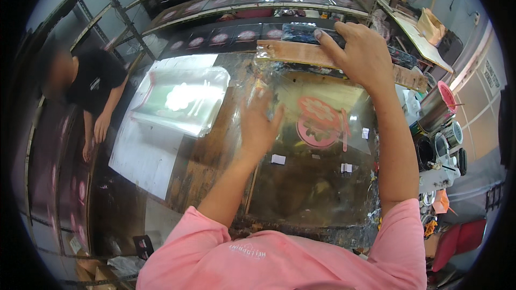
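Note:
My right hand [361, 53] grips the far bar of a wooden frame [301, 52], thumb on the near side and fingers over the top. A dark blue, stained strip [306, 33] lies along that bar. My left hand [259, 121] is blurred by motion over the table's middle, thumb and fingers apart; I make out nothing in it. Right of it, a see-through area shows a pink round floral print [318, 122] with two stick shapes. Small white pads [278, 159] sit on the dark board [301, 193] below. To the left lies a stack of clear plastic sheets [180, 99].
White paper [142, 164] lies under the stack. Cans and cups [438, 108] crowd the right side, near a red chair [461, 243]. Metal racks [258, 8] hold printed sheets at the back. A person in a black shirt [97, 80] is at the left.

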Demonstrator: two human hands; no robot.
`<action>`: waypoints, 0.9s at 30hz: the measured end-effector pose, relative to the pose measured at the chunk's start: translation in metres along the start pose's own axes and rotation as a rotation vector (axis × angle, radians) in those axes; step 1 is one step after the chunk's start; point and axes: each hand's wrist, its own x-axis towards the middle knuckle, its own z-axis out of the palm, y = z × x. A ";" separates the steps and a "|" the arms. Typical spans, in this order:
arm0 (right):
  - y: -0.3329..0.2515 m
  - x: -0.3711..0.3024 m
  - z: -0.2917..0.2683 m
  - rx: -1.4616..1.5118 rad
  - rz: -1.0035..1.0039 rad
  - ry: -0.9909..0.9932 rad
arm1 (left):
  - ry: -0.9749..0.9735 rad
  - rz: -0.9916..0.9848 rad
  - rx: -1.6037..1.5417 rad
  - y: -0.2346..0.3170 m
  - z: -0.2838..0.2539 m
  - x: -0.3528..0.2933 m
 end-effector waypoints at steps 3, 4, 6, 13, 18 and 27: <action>-0.005 -0.011 -0.002 -0.012 -0.012 -0.031 | 0.044 -0.118 0.004 -0.039 -0.058 0.006; -0.008 -0.013 0.000 -0.006 -0.032 -0.023 | 0.081 -0.123 0.060 -0.060 -0.081 0.005; -0.010 -0.010 0.000 0.008 -0.026 0.005 | 0.186 -0.155 0.190 -0.101 -0.126 0.002; -0.012 -0.013 -0.002 -0.017 0.025 0.017 | 0.187 -0.296 0.563 -0.247 -0.231 -0.008; -0.015 -0.007 -0.008 0.031 0.022 -0.049 | 0.202 -0.495 0.644 -0.334 -0.275 -0.033; -0.013 -0.009 -0.005 0.011 -0.008 0.004 | -0.074 0.006 0.846 -0.180 -0.158 -0.040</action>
